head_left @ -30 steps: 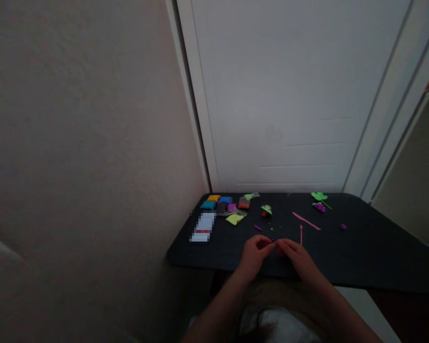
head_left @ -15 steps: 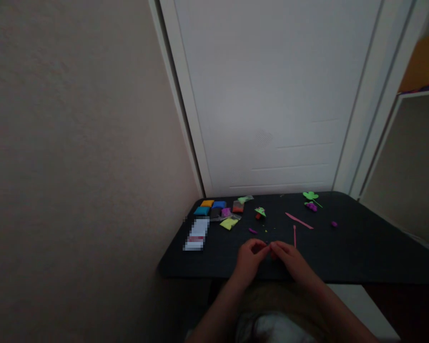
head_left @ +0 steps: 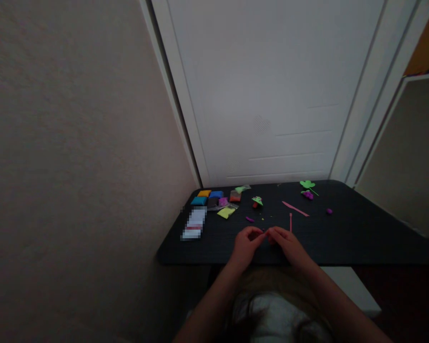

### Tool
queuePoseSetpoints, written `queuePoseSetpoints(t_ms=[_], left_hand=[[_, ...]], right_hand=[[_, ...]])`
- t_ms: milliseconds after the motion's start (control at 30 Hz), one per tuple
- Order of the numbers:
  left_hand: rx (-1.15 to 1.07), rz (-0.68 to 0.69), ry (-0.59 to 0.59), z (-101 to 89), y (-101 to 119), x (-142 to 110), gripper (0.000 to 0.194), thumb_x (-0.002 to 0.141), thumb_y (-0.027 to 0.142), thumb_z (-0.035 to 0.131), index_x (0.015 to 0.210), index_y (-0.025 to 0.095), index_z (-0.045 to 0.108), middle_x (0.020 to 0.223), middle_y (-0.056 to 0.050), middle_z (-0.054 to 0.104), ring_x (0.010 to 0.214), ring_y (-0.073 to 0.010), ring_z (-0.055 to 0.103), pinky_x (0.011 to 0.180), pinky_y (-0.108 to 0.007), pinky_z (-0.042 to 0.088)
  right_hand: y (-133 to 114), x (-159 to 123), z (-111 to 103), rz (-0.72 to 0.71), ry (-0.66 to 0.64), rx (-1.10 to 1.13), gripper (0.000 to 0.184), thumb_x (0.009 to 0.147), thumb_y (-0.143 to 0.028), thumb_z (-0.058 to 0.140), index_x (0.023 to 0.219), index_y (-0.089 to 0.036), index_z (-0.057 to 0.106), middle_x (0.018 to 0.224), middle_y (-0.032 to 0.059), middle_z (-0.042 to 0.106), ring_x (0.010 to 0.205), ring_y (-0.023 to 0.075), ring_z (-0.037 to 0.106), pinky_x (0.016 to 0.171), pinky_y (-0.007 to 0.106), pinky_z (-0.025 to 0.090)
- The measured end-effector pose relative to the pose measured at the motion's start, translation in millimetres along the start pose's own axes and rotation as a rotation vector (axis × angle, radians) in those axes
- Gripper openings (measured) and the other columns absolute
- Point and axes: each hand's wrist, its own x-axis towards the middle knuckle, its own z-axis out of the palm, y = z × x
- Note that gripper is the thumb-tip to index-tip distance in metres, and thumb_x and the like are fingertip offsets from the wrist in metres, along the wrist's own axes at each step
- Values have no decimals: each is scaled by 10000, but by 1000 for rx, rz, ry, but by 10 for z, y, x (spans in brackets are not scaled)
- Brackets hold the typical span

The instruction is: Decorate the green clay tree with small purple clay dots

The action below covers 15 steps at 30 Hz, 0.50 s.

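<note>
Above the front part of the dark table (head_left: pixel 350 243), my left hand (head_left: pixel 247 243) and my right hand (head_left: pixel 284 242) meet at their fingertips. Both are closed in a pinch; whatever sits between the fingers is too small and dark to name. Just beyond them lie a purple strip of clay (head_left: pixel 250 219) and a few tiny crumbs. A pink stick-shaped tool (head_left: pixel 291 221) lies by my right hand, with a pink modelling knife (head_left: pixel 295 208) behind it. Farther back is a small figure with a green top and red base (head_left: pixel 257 202).
At the back left lie several coloured clay packets (head_left: pixel 199 201), a yellow packet (head_left: pixel 226 212) and a blurred-out white rectangle (head_left: pixel 195 223). To the right are a purple lump (head_left: pixel 329 211), a purple cluster (head_left: pixel 308 195) and a green clover shape (head_left: pixel 307 184). A wall (head_left: pixel 93 166) borders the left.
The whole scene has shifted slightly up and left in view as the camera tilted. My hands stay together at the fingertips, with only slight finger movement.
</note>
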Motion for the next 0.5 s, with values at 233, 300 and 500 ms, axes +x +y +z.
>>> queuePoseSetpoints(t_ms=[233,300,500], left_hand=[[-6,6,-14,-9,-26,4,316,684,435,563,814,150,598,796,-46,611,730,-156,551,661,-261,419],[-8,10,-15,-15,-33,3,315,682,432,564,819,150,599,802,-48,612,738,-159,551,669,-267,420],[-12,12,8,-11,-36,-10,306,670,420,576,815,152,605,803,-48,619,739,-163,556,671,-271,424]], right_hand=[[8,1,-7,2,22,-5,360,770,-485,415,713,-168,577,659,2,537,677,141,489,647,254,363],[13,1,-11,2,21,-6,354,768,-480,421,706,-168,576,656,1,535,676,142,490,646,255,363],[3,-17,-12,13,21,-3,344,764,-475,430,780,-171,591,676,8,544,692,154,497,655,271,361]])
